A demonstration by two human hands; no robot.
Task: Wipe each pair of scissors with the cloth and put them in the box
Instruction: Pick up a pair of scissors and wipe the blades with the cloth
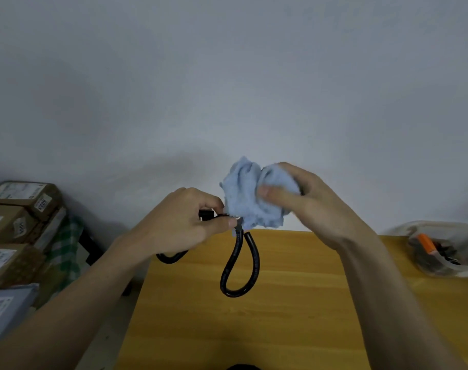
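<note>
My left hand grips a pair of black scissors near the pivot, held in the air above the wooden table. One black handle loop hangs down in the middle; the other curves out below my left wrist. A bunched light blue cloth is gripped by my right hand, thumb pressed on its front. The cloth is wrapped over the blades, which are hidden inside it. A clear plastic box stands at the table's right edge with dark scissors and an orange-handled item inside.
Stacked brown cardboard parcels with labels sit at the left, beside a green checked fabric and a grey mailer bag. A plain white wall rises behind the table.
</note>
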